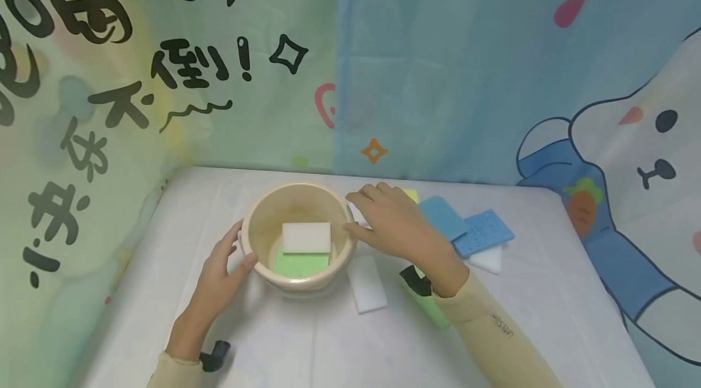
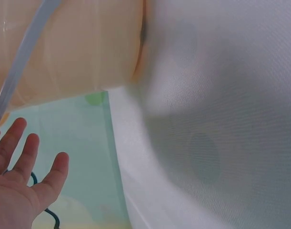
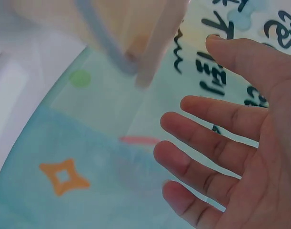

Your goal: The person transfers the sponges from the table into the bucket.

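A cream bucket (image 1: 306,283) stands upright on the white-covered table, with a white sponge block (image 1: 306,237) and a light green sponge block (image 1: 302,263) inside it. At its left side is my left hand (image 1: 223,275), thumb by the rim. The left wrist view shows that hand's fingers (image 2: 54,179) spread and fairly straight below the bucket's wall (image 2: 83,52) and grey handle (image 2: 26,52). Beside the right rim hovers my right hand (image 1: 391,221). Its fingers (image 3: 212,143) are extended and spread in the right wrist view, apart from the blurred bucket and holding nothing.
Right of the bucket lies a white block (image 1: 368,284). Two blue sponges (image 1: 442,218), a white piece (image 1: 490,260) and a yellow piece (image 1: 412,194) lie past my right hand. A green block (image 1: 432,310) is partly under my right wrist. A printed curtain (image 1: 438,72) hangs behind the table.
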A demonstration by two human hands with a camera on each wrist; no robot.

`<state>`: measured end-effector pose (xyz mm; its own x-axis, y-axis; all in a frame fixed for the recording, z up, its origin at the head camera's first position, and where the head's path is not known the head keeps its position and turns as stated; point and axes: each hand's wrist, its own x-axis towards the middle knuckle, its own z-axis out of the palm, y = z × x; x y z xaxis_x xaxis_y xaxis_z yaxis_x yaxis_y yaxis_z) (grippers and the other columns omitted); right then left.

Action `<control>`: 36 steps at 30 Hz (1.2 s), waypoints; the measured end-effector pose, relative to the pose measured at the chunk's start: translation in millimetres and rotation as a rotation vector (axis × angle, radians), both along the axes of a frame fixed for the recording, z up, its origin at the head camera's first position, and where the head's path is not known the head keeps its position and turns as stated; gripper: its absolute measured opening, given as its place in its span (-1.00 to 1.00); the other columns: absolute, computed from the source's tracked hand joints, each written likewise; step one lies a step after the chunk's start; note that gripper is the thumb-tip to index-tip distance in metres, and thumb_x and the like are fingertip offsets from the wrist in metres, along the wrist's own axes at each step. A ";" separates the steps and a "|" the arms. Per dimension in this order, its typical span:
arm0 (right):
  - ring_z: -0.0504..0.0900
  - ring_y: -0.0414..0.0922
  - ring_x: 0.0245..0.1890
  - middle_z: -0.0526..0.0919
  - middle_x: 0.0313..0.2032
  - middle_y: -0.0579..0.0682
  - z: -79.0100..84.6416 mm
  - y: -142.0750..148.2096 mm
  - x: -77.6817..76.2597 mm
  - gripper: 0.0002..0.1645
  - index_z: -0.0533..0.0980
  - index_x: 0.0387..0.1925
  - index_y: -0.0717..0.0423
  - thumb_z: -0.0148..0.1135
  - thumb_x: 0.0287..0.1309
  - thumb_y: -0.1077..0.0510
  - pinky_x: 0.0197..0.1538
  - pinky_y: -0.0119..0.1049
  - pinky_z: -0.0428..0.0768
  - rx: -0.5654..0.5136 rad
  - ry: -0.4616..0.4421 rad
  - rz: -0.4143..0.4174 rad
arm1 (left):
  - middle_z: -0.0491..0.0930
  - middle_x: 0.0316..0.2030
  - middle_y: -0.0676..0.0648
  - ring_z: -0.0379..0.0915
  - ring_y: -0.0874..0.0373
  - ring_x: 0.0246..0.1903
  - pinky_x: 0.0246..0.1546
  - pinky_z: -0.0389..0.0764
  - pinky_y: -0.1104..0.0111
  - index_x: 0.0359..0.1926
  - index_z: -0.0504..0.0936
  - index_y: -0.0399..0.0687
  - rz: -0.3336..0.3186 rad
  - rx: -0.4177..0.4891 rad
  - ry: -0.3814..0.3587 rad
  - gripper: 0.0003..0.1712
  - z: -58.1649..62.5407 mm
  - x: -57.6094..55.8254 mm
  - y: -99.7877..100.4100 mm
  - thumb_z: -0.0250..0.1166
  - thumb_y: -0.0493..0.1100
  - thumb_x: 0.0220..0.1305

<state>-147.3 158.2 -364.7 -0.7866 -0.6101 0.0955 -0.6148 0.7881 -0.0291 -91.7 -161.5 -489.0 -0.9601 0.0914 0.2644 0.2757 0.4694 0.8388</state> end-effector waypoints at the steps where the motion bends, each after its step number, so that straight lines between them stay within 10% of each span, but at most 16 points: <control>1: 0.55 0.10 -0.06 0.61 0.01 0.12 -0.5 5.2 1.5 -0.37 0.52 0.21 0.19 0.29 0.31 -0.15 -0.09 -0.05 0.59 -0.017 -0.002 -0.013 | 0.24 0.45 -0.18 0.12 -0.14 0.42 0.33 0.32 -0.09 0.53 0.18 -0.10 -0.001 0.000 0.000 -0.23 0.0 0.0 -0.1 0.26 -0.09 0.41; 36: 0.42 0.42 0.07 0.49 0.10 0.47 -57.7 143.9 2.9 -0.30 0.40 0.27 0.42 0.25 0.34 -0.04 0.09 0.33 0.44 -0.149 -0.119 -0.450 | 0.26 0.43 -0.21 0.12 -0.20 0.41 0.30 0.32 -0.17 0.51 0.21 -0.15 -0.008 0.011 0.034 -0.27 1.3 -0.3 2.2 0.25 -0.16 0.40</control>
